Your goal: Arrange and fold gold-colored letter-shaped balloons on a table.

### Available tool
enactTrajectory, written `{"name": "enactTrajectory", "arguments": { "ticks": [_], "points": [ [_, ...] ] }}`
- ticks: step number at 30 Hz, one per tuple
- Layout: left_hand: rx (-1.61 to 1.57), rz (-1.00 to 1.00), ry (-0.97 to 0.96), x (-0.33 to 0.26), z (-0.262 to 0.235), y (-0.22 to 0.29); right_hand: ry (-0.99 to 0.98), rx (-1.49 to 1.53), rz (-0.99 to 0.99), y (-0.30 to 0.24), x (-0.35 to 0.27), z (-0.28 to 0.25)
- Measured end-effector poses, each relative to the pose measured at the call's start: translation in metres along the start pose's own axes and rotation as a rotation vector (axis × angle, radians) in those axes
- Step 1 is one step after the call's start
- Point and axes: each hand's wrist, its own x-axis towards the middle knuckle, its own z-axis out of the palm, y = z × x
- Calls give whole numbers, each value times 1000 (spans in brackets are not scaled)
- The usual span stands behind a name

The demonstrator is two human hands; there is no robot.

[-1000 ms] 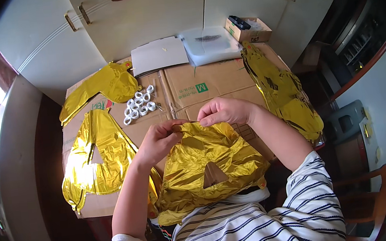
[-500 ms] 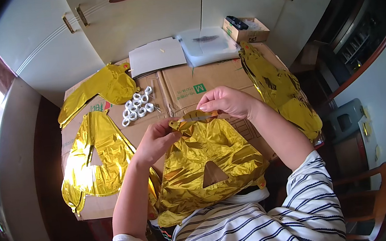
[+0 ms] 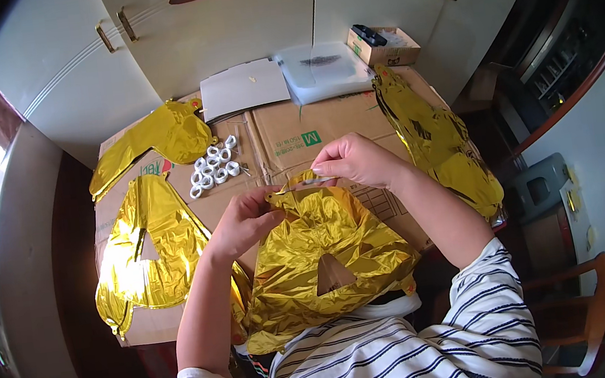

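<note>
A flat gold foil balloon (image 3: 292, 265) with a triangular hole hangs in front of my body, over the near edge of the table. At its upper left corner my left hand (image 3: 245, 224) is closed, thumb and fingers pinching the foil. My right hand (image 3: 353, 162) pinches the upper edge farther right, wrist bent and fingers together. Between the hands the edge curls over and shows a narrow silvery strip (image 3: 309, 182); whether this is the foil or a separate piece I cannot tell. A cluster of small white rolls (image 3: 214, 165) lies beyond my left hand.
More gold foil balloons lie on the cardboard-covered table (image 3: 285, 135): a bent one (image 3: 154, 135), one with a hole (image 3: 160, 213), and a stack (image 3: 435, 140) at right. Behind are a grey-white board (image 3: 243, 90), a clear plastic packet (image 3: 323, 74) and a small box (image 3: 383, 49). A wooden chair (image 3: 602, 297) stands right.
My right hand has shifted slightly left toward the other hand. The foil's upper edge between them is curled differently, and its surface has more creases. My left hand keeps its grip.
</note>
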Motion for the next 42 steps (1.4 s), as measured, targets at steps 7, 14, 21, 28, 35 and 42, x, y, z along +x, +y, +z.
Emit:
{"name": "enactTrajectory", "arguments": {
  "ticks": [7, 14, 21, 28, 35, 42],
  "points": [
    [-26, 38, 0, -3, 4, 8, -8, -63, -28, 6, -5, 1],
    [44, 47, 53, 2, -3, -5, -24, 0, 34, 7, -8, 1],
    [71, 48, 62, 3, -2, -7, -89, 97, 22, 5, -7, 0],
    [125, 11, 56, 0, -2, -2, -187, 92, 20, -1, -10, -3],
    [107, 59, 57, -1, 1, -7, -166, 159, 25, -4, -13, -3],
    [105, 27, 65, -2, -1, -7, -145, 108, -7, -3, -12, -6]
  ]
}}
